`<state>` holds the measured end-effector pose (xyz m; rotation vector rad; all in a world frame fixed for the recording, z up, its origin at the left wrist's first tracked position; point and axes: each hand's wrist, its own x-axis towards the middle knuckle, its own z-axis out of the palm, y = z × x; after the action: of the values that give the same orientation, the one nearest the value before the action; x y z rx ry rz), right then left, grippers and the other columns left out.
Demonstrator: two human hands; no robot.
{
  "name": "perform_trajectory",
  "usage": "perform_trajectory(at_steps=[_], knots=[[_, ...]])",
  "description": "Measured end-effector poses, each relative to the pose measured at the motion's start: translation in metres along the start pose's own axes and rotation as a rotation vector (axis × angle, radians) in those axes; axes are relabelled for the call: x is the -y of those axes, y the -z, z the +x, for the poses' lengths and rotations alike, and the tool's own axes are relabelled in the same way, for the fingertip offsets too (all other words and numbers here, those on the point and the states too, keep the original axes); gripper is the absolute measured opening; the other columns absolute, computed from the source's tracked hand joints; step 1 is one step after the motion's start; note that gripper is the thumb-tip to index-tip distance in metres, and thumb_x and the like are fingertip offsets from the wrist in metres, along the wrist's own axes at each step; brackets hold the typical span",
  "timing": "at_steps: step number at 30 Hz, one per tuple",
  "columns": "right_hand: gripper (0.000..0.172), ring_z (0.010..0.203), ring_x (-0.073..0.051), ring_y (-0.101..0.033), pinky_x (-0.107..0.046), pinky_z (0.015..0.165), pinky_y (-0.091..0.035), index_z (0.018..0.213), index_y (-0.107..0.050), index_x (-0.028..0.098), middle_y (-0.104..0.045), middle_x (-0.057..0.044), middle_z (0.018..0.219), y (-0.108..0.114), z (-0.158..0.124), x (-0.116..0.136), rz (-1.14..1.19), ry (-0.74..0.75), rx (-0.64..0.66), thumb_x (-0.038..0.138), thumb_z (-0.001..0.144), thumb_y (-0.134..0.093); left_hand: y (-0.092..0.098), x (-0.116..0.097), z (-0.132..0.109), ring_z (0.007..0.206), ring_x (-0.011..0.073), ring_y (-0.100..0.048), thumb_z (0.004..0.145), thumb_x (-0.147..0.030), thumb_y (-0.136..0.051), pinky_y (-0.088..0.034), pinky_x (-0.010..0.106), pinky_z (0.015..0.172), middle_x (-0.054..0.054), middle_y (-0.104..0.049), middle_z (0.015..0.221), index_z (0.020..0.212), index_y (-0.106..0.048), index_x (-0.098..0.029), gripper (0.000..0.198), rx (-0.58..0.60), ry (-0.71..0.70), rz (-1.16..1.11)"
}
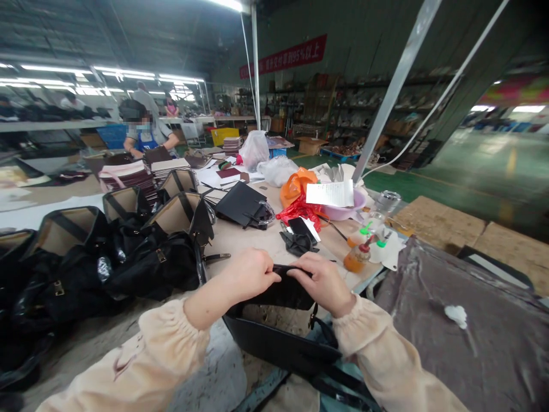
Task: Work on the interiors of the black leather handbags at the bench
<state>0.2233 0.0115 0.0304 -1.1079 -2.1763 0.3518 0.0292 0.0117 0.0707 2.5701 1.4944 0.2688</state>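
A black leather handbag (278, 343) lies open at the near edge of the worktable, mouth toward me. My left hand (251, 274) is closed in a pinch on the far rim of the bag. Beside it, my right hand (323, 281) is also closed, gripping the same black rim, fingertips almost meeting the left hand's. Both arms wear pale peach sleeves with gathered cuffs. A small black leather bow (299, 243) sits on the table just beyond my hands.
Several unfinished black bags (141, 252) crowd the left of the table (253, 237). Glue bottles (358, 257), a pink basin (343, 212), orange and red plastic bags (298, 194) stand beyond. A grey cloth (463, 320) covers the right. A person in a blue apron (143, 137) works at the far end.
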Motion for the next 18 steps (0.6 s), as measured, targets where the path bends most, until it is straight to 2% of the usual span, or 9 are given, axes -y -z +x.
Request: perform_trajectory(at_steps=[7,18], knots=[[0.011,0.067,-0.014,-0.055,-0.025,0.062,-0.042,0.075,-0.069,0.022,-0.058,-0.001,0.067,0.003,-0.001,-0.006,0.118,-0.054,-0.004,0.027,0.079,-0.06,0.008,0.009,-0.001,0.063,0.0144,-0.055,0.08,-0.037,-0.049,-0.035,0.025,0.059,0.005,-0.063,0.066,0.062,-0.062,-0.015,0.031,0.026,-0.045,0.066],[0.01,0.065,-0.013,-0.054,-0.025,0.06,-0.042,0.073,-0.069,0.021,-0.057,0.0,0.066,-0.001,0.003,-0.011,0.124,-0.078,-0.017,0.027,0.077,-0.062,-0.001,0.014,0.007,0.058,0.0151,-0.052,0.079,-0.037,-0.046,-0.032,0.026,0.054,0.006,-0.063,0.065,0.064,-0.064,-0.015,0.032,-0.025,0.005,0.111]])
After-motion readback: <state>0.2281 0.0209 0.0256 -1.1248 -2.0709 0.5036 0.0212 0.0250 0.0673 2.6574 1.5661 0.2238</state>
